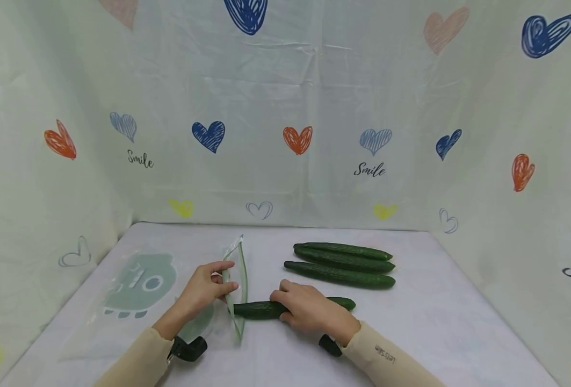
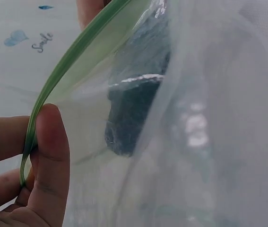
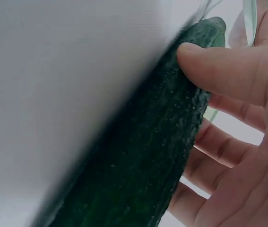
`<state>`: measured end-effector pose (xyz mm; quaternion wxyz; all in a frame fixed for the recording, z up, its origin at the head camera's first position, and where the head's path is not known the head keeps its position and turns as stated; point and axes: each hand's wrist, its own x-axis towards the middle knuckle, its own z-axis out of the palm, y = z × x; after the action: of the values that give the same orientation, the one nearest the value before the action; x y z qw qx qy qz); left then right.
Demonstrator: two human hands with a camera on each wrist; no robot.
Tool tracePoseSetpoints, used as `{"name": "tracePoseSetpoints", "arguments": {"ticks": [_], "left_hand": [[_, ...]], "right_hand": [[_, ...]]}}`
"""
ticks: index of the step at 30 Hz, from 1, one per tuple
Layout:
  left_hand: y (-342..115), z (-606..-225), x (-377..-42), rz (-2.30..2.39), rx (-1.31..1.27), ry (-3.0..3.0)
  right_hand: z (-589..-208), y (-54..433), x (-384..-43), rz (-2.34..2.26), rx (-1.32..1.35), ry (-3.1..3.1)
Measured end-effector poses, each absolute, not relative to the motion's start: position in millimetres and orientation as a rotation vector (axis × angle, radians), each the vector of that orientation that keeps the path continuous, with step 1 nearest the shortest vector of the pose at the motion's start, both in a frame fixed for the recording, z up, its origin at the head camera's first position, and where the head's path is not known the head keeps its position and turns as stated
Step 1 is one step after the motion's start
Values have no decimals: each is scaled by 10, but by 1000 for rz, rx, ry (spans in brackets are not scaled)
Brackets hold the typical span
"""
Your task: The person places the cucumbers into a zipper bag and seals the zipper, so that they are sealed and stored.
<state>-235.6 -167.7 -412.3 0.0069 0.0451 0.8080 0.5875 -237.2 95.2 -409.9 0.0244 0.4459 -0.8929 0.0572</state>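
In the head view my left hand [image 1: 204,289] pinches the green-edged mouth of a clear zip bag [image 1: 244,269], which stands open toward the right. My right hand [image 1: 311,309] grips a dark green cucumber [image 1: 260,310] from above, thumb on one side and fingers on the other. The cucumber lies level, its left tip at the bag's mouth. Through the clear plastic in the left wrist view, the cucumber's end [image 2: 126,123] shows dark. The right wrist view shows the thumb pressed on the cucumber [image 3: 143,142] near its tip.
Three more cucumbers [image 1: 340,275] lie side by side behind my right hand. The bag's body, with a green monster print [image 1: 145,285], spreads flat over the left of the white table [image 1: 411,333]. A heart-patterned curtain [image 1: 333,177] rises behind the table.
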Motion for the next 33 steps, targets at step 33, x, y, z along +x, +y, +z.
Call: {"name": "tracePoseSetpoints", "arguments": {"ticks": [33], "left_hand": [[-1663,-4107,-2317,1854,155,2515]], "right_hand": [[-4135,1184,-2360,132,1375,-2683]]}}
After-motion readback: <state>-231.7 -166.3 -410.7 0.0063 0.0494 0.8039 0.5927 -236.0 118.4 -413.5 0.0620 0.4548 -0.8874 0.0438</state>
